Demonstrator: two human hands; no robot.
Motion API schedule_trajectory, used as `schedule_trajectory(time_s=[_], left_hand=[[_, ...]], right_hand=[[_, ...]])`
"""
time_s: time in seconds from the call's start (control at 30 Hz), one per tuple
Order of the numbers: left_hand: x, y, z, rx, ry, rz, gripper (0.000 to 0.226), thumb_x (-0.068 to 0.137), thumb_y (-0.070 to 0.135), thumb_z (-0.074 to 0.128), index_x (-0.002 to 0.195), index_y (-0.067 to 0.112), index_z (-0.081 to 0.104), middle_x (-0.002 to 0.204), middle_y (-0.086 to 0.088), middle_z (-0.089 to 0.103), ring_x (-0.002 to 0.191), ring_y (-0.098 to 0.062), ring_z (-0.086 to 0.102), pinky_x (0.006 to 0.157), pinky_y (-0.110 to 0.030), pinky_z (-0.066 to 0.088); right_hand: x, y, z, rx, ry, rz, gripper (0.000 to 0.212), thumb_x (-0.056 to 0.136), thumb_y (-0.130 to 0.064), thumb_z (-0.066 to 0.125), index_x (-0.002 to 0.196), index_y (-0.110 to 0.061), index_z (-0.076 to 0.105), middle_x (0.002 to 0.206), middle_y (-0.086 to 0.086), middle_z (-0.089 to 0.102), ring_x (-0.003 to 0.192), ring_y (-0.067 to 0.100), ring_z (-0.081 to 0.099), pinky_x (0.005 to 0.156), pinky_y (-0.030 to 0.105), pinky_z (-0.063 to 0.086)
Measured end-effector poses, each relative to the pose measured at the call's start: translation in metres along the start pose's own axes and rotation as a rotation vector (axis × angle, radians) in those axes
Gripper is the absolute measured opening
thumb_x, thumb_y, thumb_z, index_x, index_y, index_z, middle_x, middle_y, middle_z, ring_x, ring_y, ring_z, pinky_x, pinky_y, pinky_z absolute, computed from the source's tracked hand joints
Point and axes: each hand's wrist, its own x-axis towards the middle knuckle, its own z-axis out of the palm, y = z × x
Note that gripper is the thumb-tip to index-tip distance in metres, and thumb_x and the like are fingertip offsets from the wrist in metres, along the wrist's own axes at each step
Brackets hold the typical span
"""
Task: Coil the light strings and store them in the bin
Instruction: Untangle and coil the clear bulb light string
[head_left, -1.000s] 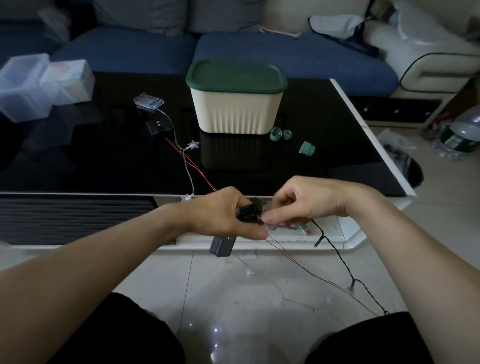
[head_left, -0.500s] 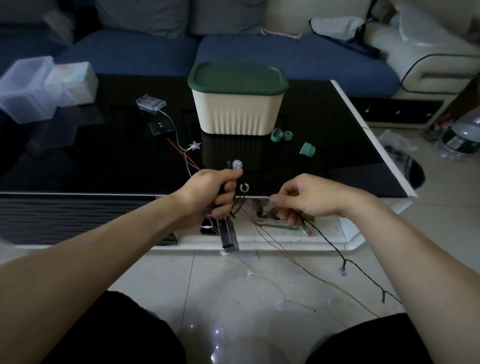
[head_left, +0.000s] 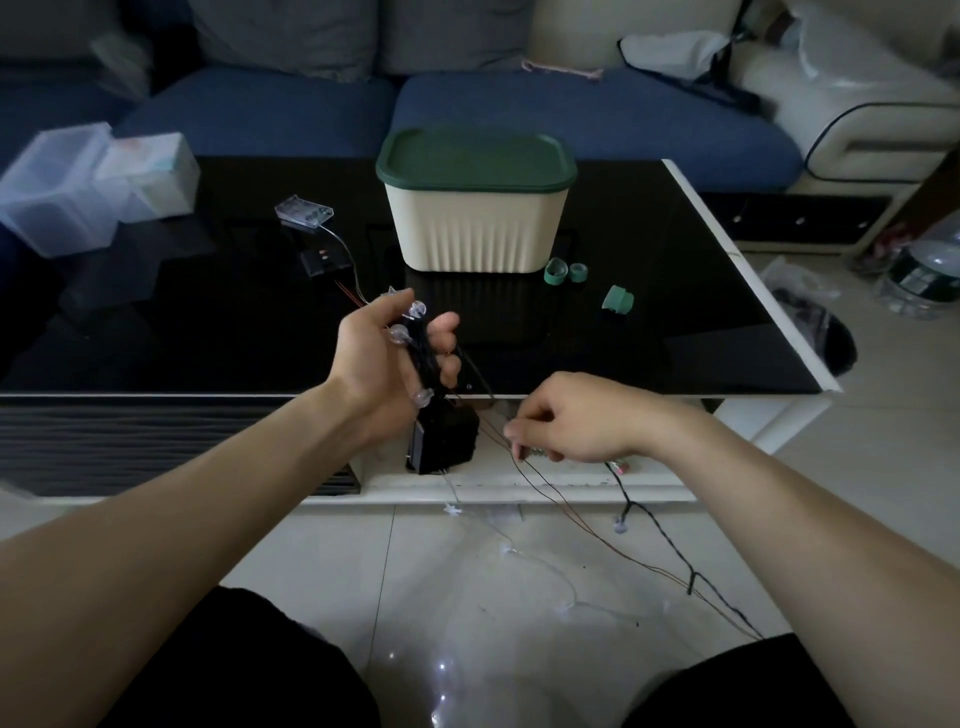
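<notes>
A partly wound coil of black-wired light string with clear bulbs (head_left: 415, 353) is gripped in the left hand (head_left: 387, 358); trailing wire is pinched by the right hand (head_left: 566, 421). Coiling is judged under way. The green-lidded cream ribbed bin (head_left: 475, 208) remains closed on the black glass desk (head_left: 675, 312); more wraps are needed.

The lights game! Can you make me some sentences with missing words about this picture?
1. The bin has a ____ lid.
2. The coil of lights is held in the ____ hand.
3. The bin stands on the ____ table.
4. The sofa cushions are ____.

Missing words: green; left; black; blue
</notes>
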Motion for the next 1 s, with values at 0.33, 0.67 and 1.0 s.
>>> schedule_trajectory(time_s=[0.33,0.67,1.0], left_hand=[[-0.006,-0.011,0.008,0.213,-0.176,-0.137,0.045,0.091,0.040,0.046,0.102,-0.002,0.056,0.109,-0.026,0.068,0.092,-0.035,0.072,0.072,-0.037,0.056],[-0.009,-0.032,0.007,0.766,-0.564,-0.270,0.057,0.100,0.049,0.033,0.098,0.003,0.066,0.074,-0.010,0.068,0.061,-0.026,0.057,0.060,-0.028,0.043],[-0.004,-0.027,-0.003,0.978,-0.550,-0.407,0.032,0.099,0.029,0.049,0.079,0.006,0.057,0.047,-0.005,0.042,0.033,-0.012,0.028,0.040,-0.024,0.020]], right_hand=[[-0.008,-0.030,0.018,-0.088,-0.013,-0.150,0.039,0.100,-0.045,0.056,0.079,-0.017,0.072,0.064,0.002,0.056,0.055,0.013,0.046,0.056,0.033,0.039],[-0.017,-0.010,-0.011,0.243,-0.177,-0.238,0.022,0.078,-0.020,0.087,0.096,-0.015,0.075,0.064,-0.001,0.060,0.058,0.006,0.051,0.058,0.023,0.041],[0.001,0.038,-0.023,0.332,-0.007,-0.030,0.028,0.069,-0.041,0.087,0.080,-0.017,0.076,0.066,-0.007,0.070,0.065,0.008,0.061,0.074,0.030,0.054]])
